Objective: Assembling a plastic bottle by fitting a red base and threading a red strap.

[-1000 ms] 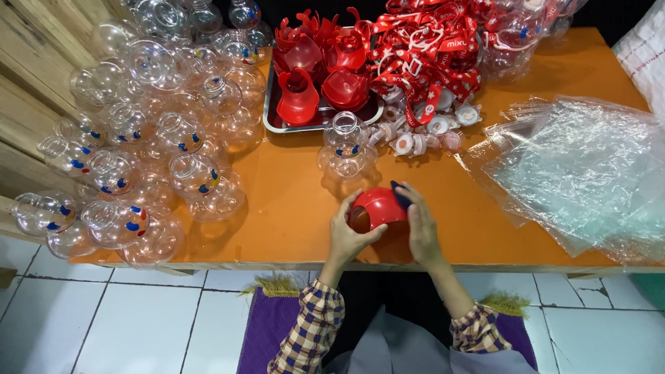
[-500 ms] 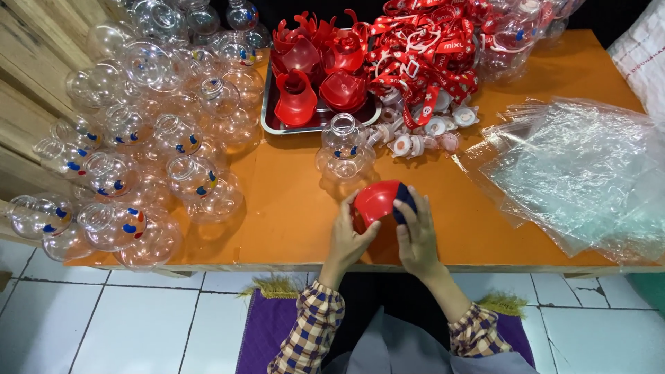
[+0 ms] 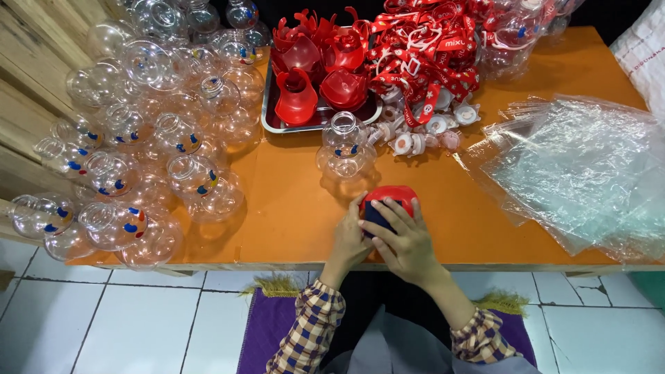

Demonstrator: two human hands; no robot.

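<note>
Head view, looking down.

Item: rounded red plastic cap with a dark blue part (image 3: 389, 201), at table's near edge, centre. Lying at 12 o'clock from both hands, touching them; long axis roughly 9-to-3 o'clock, across the body line.

Left hand (image 3: 350, 239): at 8 o'clock of the cap, fingers curled against its left side and top edge.

Right hand (image 3: 404, 241): at 6 o'clock of the cap, fingers laid over the dark blue part, covering most of it. Nearer and more on top than the left. Hands close together, both clasped on the cap, thumbs almost meeting; how firmly pressed, not determinable.

Orange wooden tabletop (image 3: 291, 215): bearing everything.

Single clear round plastic bottle with blue dots (image 3: 345, 149): upright, at 11 o'clock of the cap, just beside, apart.

Heap of like clear bottles (image 3: 149, 145): at 9 to 10 o'clock, well apart.

Metal tray of red plastic caps (image 3: 315, 83): at 11 to 12 o'clock, beyond the single bottle.

Tangle of red printed straps (image 3: 429, 55): at 12 to 1 o'clock.

Small white-and-pink fittings (image 3: 422, 135): at 1 o'clock, near.

Stack of clear plastic bags (image 3: 578, 166): at 2 to 3 o'clock, well apart.
</note>
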